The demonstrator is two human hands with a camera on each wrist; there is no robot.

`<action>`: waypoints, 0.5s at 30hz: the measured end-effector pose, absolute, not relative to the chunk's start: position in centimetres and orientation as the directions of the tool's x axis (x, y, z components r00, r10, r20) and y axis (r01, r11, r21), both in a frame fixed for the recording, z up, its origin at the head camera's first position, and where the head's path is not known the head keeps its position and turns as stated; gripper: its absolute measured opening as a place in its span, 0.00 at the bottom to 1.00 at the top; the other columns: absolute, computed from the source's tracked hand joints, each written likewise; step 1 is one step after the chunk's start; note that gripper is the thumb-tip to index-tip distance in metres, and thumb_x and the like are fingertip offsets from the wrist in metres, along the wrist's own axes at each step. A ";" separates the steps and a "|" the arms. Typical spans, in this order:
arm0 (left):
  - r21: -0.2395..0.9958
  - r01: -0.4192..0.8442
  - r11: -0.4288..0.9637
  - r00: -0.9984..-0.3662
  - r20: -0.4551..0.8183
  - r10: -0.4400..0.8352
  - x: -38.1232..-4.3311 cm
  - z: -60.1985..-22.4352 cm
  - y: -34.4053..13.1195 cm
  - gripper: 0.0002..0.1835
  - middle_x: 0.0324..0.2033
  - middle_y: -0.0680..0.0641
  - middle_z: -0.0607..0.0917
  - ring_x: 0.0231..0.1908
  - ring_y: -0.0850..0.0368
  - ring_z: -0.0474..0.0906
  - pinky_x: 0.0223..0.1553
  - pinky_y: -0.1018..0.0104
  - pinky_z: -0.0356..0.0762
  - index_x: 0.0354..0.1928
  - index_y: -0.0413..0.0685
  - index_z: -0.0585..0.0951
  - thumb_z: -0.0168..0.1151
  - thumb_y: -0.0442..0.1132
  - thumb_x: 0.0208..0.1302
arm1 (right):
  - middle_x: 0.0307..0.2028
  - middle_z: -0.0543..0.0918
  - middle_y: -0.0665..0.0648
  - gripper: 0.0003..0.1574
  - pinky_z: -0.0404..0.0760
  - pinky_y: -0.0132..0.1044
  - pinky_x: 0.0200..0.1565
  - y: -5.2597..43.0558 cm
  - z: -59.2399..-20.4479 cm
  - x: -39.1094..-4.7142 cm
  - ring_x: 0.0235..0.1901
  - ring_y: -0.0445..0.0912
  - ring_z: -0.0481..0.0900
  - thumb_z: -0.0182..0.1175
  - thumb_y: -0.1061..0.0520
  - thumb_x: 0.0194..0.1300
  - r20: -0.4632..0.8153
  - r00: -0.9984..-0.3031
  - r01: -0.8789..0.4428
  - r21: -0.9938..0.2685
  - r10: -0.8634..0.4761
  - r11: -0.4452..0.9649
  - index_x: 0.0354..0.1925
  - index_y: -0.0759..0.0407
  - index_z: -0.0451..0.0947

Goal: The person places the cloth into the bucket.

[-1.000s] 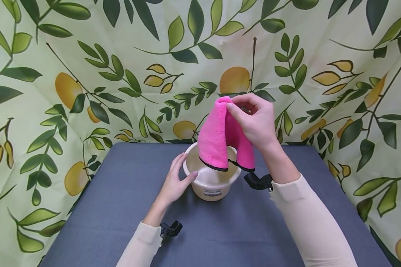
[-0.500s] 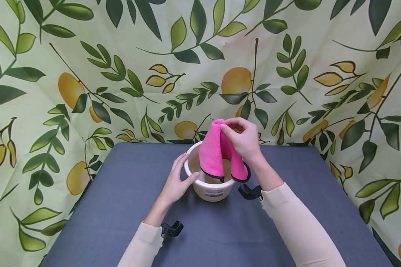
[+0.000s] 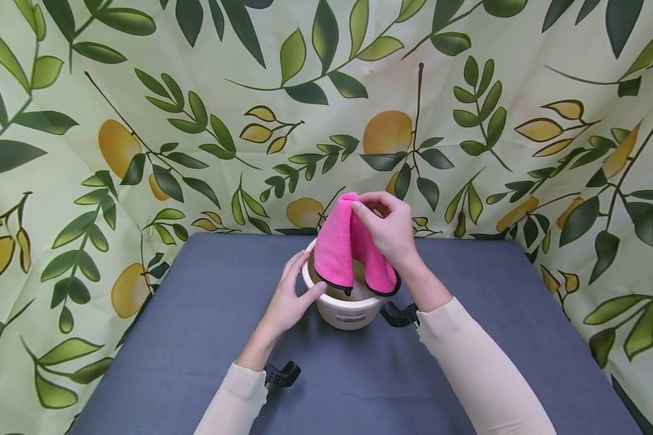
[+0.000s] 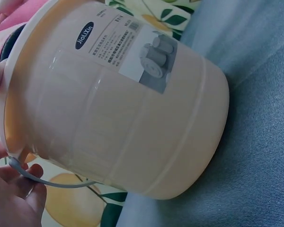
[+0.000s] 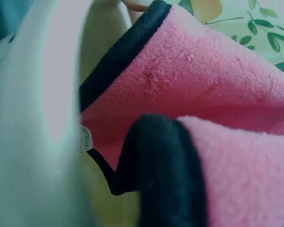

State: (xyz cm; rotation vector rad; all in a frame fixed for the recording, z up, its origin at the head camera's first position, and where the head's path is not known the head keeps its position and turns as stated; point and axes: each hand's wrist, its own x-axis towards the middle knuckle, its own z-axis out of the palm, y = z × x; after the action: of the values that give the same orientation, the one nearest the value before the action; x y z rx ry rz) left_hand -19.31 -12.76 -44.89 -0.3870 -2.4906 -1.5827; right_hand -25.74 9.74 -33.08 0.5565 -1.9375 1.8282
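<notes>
A pink fluffy towel (image 3: 333, 248) with black edging hangs folded from my right hand (image 3: 390, 231), pinched at its top between thumb and fingers. Its lower part dips into the mouth of a cream plastic bucket (image 3: 345, 317), and one corner overlaps the right rim. In the right wrist view the towel (image 5: 217, 71) shows a small white tag beside the pale bucket wall (image 5: 33, 142). My left hand (image 3: 289, 302) grips the bucket's left rim, thumb at the front. The left wrist view shows the grey handle (image 4: 66, 185) hanging by its fingers and a printed label (image 4: 113, 42).
The bucket stands on a table covered in dark blue-grey cloth (image 3: 207, 326). Behind and at both sides hangs a fabric backdrop (image 3: 196, 193) printed with leaves and orange fruit. A black camera mount sits on each wrist.
My right hand has lowered the towel from above the bucket into its mouth, then shifted slightly left with it. The left hand stays on the rim.
</notes>
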 end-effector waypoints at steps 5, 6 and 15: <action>0.864 0.302 0.404 -0.953 0.276 0.123 -19.3 -44.9 -12.7 0.42 0.77 0.50 0.58 0.76 0.49 0.54 0.72 0.38 0.53 0.77 0.55 0.64 0.68 0.54 0.64 | 0.41 0.86 0.61 0.15 0.80 0.30 0.38 10.2 -34.4 -25.7 0.38 0.45 0.83 0.71 0.56 0.65 0.473 -0.881 -0.473 -0.874 -0.025 0.113 0.46 0.65 0.86; 0.864 0.303 0.403 -0.953 0.276 0.124 -19.3 -44.9 -12.7 0.42 0.77 0.50 0.58 0.76 0.48 0.54 0.72 0.38 0.53 0.77 0.55 0.64 0.68 0.54 0.64 | 0.41 0.86 0.61 0.15 0.79 0.31 0.39 10.3 -34.8 -25.7 0.39 0.45 0.82 0.71 0.56 0.65 0.457 -0.889 -0.457 -0.880 -0.030 0.127 0.46 0.65 0.86; 0.869 0.292 0.399 -0.956 0.262 0.131 -19.3 -44.8 -12.8 0.42 0.77 0.50 0.58 0.76 0.49 0.53 0.72 0.38 0.53 0.78 0.55 0.63 0.68 0.54 0.65 | 0.42 0.87 0.58 0.15 0.81 0.44 0.47 11.0 -36.7 -25.3 0.43 0.50 0.83 0.70 0.54 0.66 0.361 -0.926 -0.378 -0.871 -0.113 0.314 0.47 0.61 0.86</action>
State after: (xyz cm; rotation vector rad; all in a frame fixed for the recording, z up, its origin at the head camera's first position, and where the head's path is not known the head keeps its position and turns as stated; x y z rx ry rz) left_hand -19.28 -12.77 -44.82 -0.3806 -2.4978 -1.5989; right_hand -25.29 11.01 -36.71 0.4477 -2.3477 1.6543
